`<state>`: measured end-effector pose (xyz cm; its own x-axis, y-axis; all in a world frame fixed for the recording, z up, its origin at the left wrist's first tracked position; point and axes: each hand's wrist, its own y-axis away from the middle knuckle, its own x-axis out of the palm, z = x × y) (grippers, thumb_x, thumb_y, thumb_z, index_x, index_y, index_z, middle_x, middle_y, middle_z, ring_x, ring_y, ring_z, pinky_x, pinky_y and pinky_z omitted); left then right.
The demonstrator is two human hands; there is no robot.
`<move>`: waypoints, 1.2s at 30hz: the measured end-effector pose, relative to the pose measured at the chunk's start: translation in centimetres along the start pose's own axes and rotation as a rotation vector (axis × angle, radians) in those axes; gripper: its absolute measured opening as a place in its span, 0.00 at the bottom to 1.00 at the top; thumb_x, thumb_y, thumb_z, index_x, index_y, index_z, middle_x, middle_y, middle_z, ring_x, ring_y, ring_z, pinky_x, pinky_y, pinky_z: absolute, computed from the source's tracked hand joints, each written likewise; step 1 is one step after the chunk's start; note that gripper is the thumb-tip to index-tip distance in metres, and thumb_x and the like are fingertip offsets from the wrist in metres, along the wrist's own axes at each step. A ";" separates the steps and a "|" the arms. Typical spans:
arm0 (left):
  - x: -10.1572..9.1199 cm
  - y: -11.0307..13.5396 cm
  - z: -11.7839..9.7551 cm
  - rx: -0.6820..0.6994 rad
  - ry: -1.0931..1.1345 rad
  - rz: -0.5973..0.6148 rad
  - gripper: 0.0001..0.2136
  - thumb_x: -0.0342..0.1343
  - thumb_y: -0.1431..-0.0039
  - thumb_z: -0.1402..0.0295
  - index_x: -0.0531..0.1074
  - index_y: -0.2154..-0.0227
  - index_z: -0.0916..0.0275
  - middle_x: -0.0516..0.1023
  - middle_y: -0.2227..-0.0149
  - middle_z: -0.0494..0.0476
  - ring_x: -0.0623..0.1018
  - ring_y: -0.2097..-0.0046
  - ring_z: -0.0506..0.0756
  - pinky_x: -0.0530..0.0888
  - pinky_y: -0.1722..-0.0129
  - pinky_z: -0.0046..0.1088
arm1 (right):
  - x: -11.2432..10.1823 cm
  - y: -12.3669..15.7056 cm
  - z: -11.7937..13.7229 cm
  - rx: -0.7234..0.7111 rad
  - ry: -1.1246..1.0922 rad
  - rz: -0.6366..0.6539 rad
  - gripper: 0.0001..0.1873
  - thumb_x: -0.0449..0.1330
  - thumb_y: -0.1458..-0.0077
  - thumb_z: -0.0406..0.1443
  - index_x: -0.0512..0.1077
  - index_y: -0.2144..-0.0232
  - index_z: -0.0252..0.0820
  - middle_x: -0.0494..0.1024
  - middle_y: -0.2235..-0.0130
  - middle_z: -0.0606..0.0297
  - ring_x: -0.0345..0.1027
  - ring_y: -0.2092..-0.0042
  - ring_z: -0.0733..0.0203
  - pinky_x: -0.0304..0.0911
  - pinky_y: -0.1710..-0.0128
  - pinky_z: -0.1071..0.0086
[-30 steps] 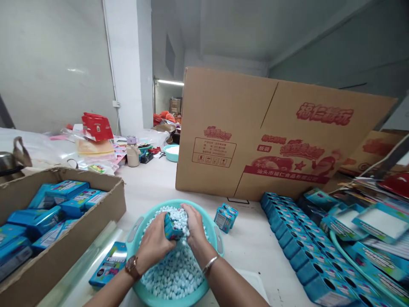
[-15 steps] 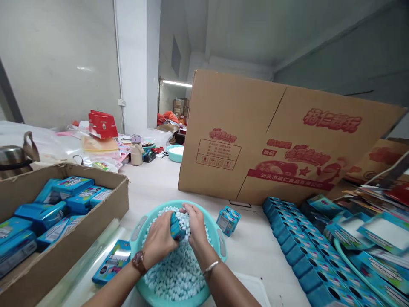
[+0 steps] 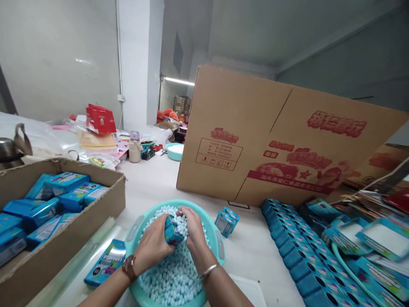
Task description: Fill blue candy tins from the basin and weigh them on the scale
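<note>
My left hand (image 3: pixel 156 241) grips a small blue box (image 3: pixel 172 230), tilted over a turquoise basin (image 3: pixel 216 215). The basin is filled with small pale blue and white candies (image 3: pixel 175 277). My right hand (image 3: pixel 194 226) is beside the box, its fingers curled around some candies against the box's edge; the palm is partly hidden. Two small blue boxes (image 3: pixel 226 221) stand close together on the table, right of the basin. To the left of the basin lies a larger flat blue box (image 3: pixel 107 263).
An open carton (image 3: pixel 105 200) at left holds several blue boxes. A big cardboard box (image 3: pixel 236 128) stands behind the basin. Rows of small blue boxes (image 3: pixel 297 247) line the right side, beside a heap of blue packaging (image 3: pixel 380 238). A bottle (image 3: pixel 135 149) stands farther back.
The small box in my left hand has shifted slightly left and turned, showing more of its side. My right hand has stayed beside it, over the candies. The view has moved slightly.
</note>
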<state>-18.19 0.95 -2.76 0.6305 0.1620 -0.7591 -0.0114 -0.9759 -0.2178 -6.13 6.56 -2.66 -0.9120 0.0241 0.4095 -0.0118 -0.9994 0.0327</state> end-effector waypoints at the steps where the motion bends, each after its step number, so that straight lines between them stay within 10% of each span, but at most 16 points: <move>1: 0.0 0.0 0.1 -0.001 0.010 -0.009 0.33 0.55 0.62 0.71 0.58 0.47 0.62 0.68 0.45 0.64 0.68 0.42 0.64 0.63 0.43 0.40 | 0.0 0.0 0.1 0.018 -0.029 0.003 0.11 0.64 0.57 0.42 0.77 0.74 0.39 0.78 0.73 0.62 0.71 0.67 0.57 0.64 0.63 0.67; 36: -1.2 0.2 -0.8 -0.005 0.124 0.093 0.29 0.59 0.62 0.72 0.61 0.52 0.60 0.73 0.57 0.56 0.74 0.55 0.61 0.70 0.58 0.36 | -0.5 1.8 0.4 -0.021 0.046 0.092 0.10 0.59 0.50 0.41 0.74 0.73 0.41 0.76 0.68 0.66 0.68 0.62 0.60 0.60 0.58 0.70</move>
<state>-18.28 0.41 -1.42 0.7182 0.0519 -0.6940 -0.0704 -0.9867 -0.1466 -5.57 4.75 -2.46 -0.9276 -0.0686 0.3673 0.0650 -0.9976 -0.0223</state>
